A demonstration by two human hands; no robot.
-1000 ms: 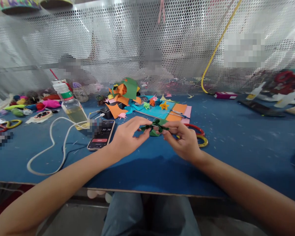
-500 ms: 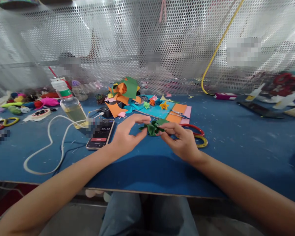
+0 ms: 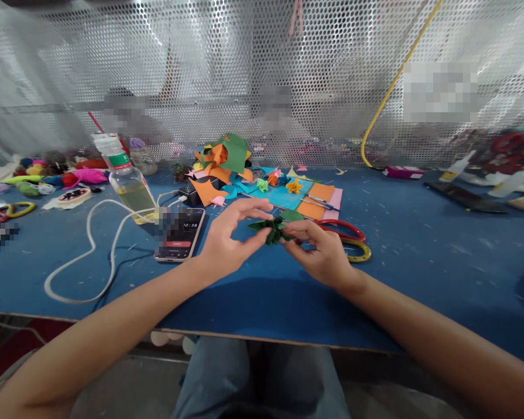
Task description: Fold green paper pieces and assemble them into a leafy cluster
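Note:
Between my two hands is a dark green folded paper flower (image 3: 274,231), held just above the blue table (image 3: 262,302). My left hand (image 3: 233,233) has its thumb and fingertips against the flower's left side. From the right, my right hand (image 3: 321,247) pinches its edge between thumb and forefinger. Part of the flower is hidden behind the fingertips. A flat green paper piece (image 3: 290,215) lies just behind it. Beside my right hand are scissors with one red and one yellow handle loop (image 3: 358,251), partly covered by the hand.
A phone (image 3: 181,235), a white cable (image 3: 49,285) and a bottle of yellowish liquid (image 3: 133,195) lie or stand left. Behind my hands are orange paper scraps (image 3: 206,191), a yellow paper flower (image 3: 294,186) and blue sheets (image 3: 283,198). A perforated metal screen (image 3: 227,70) rises at the back.
The green flower has been turned between my fingers, so its folded petals now face differently. My left thumb and fingers have shifted slightly right, closer around it.

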